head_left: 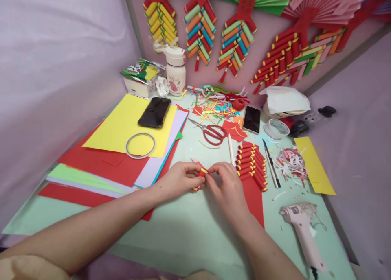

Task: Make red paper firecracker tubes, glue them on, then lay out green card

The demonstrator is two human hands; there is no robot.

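Note:
My left hand (180, 176) is closed around a small red paper roll (200, 165) with a yellow band at its end. The fingertips of my right hand (227, 186) are pinched together at the yellow paper strip (203, 172) on that roll. A pale pointed tip shows just above the roll; what it belongs to is hidden. More red and yellow material shows below my left fingers, partly covered. Just right of my right hand lies a stack of finished red paper rolls with yellow ends (252, 164), joined in slanted rows.
Coloured paper sheets (106, 137) with a phone (154, 112) and a ring (126, 145) lie left. Red-handled scissors (214, 134), a white pen (231, 149), a craft knife (271, 164), tape (276, 128) and paper scraps lie beyond. A glue gun (305, 235) rests at right.

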